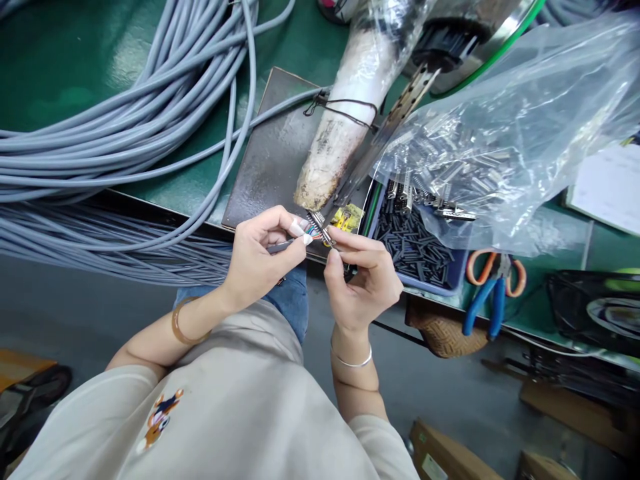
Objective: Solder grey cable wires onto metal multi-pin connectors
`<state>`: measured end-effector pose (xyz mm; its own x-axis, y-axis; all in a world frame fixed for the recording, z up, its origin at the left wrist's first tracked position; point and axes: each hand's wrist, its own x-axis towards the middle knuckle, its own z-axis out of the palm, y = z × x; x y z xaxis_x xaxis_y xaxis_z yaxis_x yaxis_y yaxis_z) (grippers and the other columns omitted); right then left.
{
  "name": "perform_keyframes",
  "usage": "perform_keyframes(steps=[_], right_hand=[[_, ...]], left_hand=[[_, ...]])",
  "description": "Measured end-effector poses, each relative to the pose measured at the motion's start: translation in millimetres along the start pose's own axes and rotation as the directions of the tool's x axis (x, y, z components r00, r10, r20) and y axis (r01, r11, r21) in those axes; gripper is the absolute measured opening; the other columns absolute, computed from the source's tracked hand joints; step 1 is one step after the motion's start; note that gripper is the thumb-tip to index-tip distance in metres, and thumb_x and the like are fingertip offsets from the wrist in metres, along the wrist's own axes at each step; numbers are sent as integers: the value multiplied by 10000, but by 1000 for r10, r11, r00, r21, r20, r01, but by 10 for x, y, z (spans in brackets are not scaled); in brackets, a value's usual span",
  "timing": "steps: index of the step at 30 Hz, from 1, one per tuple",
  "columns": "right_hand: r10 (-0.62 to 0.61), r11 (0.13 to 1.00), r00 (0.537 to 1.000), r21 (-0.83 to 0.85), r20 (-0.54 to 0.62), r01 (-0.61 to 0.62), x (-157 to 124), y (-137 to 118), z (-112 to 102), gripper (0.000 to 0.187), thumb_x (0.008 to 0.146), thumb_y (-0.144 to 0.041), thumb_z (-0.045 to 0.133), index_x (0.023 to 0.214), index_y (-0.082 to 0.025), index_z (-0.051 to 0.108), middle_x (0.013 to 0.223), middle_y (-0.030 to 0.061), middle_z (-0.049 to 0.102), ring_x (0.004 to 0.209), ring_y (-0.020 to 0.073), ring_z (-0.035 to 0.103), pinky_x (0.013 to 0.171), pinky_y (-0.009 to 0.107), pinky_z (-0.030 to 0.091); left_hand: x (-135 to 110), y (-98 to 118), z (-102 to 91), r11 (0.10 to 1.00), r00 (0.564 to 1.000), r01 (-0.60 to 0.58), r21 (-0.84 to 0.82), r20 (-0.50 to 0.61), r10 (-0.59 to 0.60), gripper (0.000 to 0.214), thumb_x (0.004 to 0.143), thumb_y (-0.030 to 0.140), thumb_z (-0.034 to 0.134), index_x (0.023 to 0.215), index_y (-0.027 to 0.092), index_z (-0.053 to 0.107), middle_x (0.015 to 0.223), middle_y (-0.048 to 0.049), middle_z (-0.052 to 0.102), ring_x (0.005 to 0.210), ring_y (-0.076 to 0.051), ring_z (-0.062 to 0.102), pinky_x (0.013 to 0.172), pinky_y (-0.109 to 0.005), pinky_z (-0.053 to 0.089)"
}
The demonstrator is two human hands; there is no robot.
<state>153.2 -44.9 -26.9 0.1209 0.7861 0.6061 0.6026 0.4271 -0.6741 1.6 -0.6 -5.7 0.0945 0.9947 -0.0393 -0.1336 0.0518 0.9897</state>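
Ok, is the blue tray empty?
The blue tray isn't empty: many small black pieces lie inside. How full, cannot tell: the clear bag covers part.

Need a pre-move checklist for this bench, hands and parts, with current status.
1. Left hand on the coloured wires: ok, thumb and finger pinch them.
2. Right hand at the connector: ok, fingertips at its near end.
3. Each wire on its correct pin: cannot tell, too small.
4. Tray stocked: ok, many black pieces.
5. Plastic bag clear of tray: not ok, overlaps it.
6. Pliers clear of scissors: not ok, they overlap.
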Motion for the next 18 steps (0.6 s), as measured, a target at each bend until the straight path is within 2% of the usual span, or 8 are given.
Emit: perform_keyframes(steps=[12,18], right_hand=[[6,1000,1000,21,-22,-6,48,20,36,156,899,-94,693,917,-231,622,1085,34,787,963,167,768,804,317,655],[10,1000,1000,22,-12,-10,59,35,40,151,898,-108,708,897,-231,620,1070,34,790,950,173,770,804,327,660]], left_hand=[[59,23,-9,1000,1000,-14,22,14,14,162,738,192,767,701,171,611,708,5,645,602,-75,553,519,-170,428],[66,-33,-8,998,998,-63,9,6,63,145,742,139,741,704,167,604,692,24,617,571,-55,521,534,-155,439]])
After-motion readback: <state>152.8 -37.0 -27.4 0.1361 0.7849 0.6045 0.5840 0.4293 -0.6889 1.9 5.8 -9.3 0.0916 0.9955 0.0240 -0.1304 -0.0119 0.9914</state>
